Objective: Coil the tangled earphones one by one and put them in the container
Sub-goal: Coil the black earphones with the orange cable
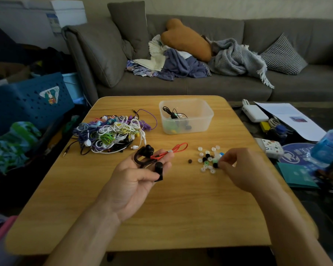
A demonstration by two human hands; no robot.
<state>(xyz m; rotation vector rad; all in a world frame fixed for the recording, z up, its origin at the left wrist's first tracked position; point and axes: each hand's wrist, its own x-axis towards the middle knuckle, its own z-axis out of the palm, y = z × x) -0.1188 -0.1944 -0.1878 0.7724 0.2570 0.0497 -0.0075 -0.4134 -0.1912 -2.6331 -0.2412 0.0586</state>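
Held earphone set [149,157]: one set, black ear-hook buds on a red cable; it lies across the upturned left hand [135,181], above the near-middle of the table.
Buds on held set: two black buds counted, one at the far side of the palm, one near the fingertips.
Left hand grip: fingers loosely curled round the set, thumb closed against the nearer bud; the red cable loops out to the right past the fingertips.
Right hand [238,167]: knuckles up, fingertips drawn together, pinching at the near-right edge of the ear tips; the exact piece pinched cannot be told.
Ear tips [208,159]: one loose scatter on the table, right of the held set; mostly clear or white, several black, one green, one blue. Exact count not readable.
Stray tip [190,161]: one dark piece, apart from the scatter, on its left.
Tangled pile [112,134]: one heap of earphones, far left on the table; white, purple, green, blue, black and red cables intertwined. Number of sets cannot be told.
Container [186,116]: one clear plastic tub, far centre, right of the pile; black-cabled earphones lie inside, number not clear.
Table [161,217]: one, wooden top, rounded corners.
Sofa [200,81]: one, grey, beyond the table, with cushions and blankets on it.
Right margin: papers, one white charger, one blue bottle, blurred.
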